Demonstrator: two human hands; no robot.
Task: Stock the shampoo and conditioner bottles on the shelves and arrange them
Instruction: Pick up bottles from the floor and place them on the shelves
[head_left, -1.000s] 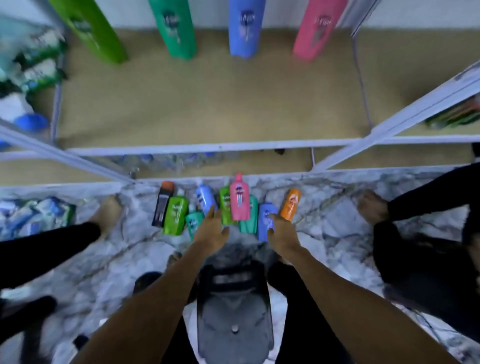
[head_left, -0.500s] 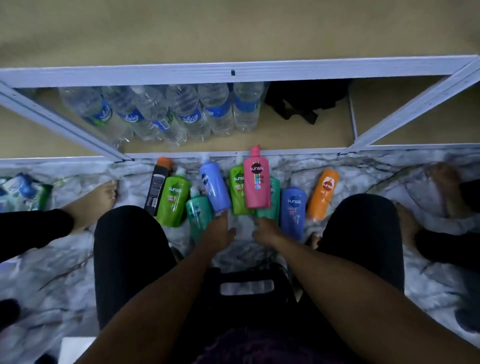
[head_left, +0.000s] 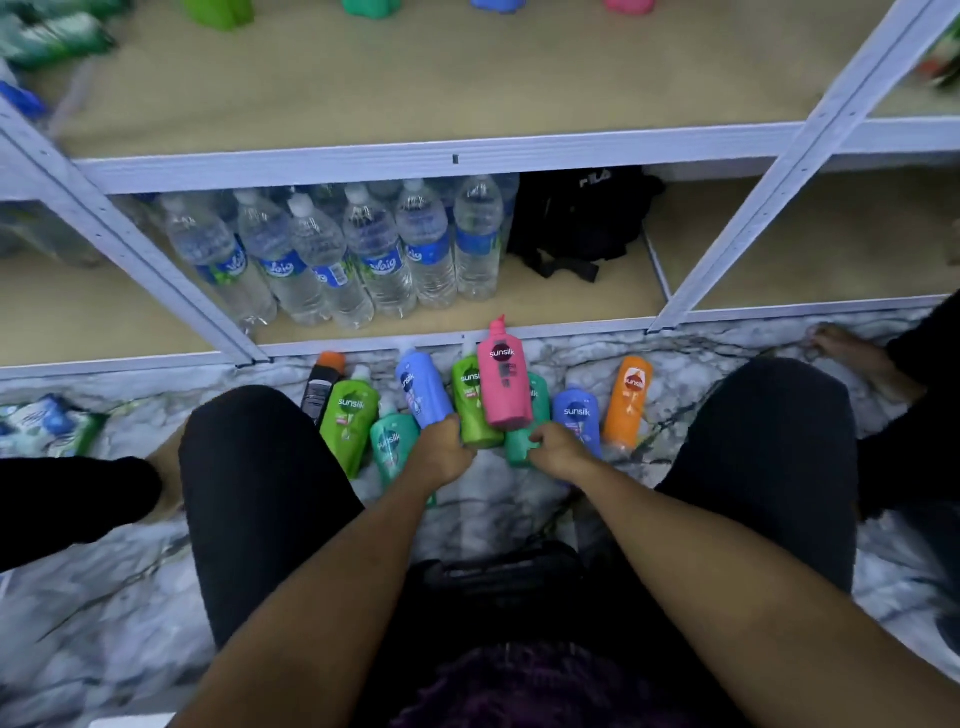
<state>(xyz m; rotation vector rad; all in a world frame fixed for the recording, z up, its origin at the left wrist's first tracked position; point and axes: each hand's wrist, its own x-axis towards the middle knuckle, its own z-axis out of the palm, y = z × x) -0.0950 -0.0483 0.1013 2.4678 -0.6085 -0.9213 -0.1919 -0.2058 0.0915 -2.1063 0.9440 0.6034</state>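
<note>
The shampoo bottles lie in a cluster on the marble floor just near of the bottom shelf. Since a moment ago both hands have closed in — the left hand now grips the light-blue bottle, the right hand the teal bottle under the pink bottle — so lifting looks imminent; the middle shelf beyond offers room

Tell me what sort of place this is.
Probably a small shop or stockroom: white metal shelving holds water bottles, and Sunsilk bottles stand grouped on the marble floor, waiting to be shelved.
</note>
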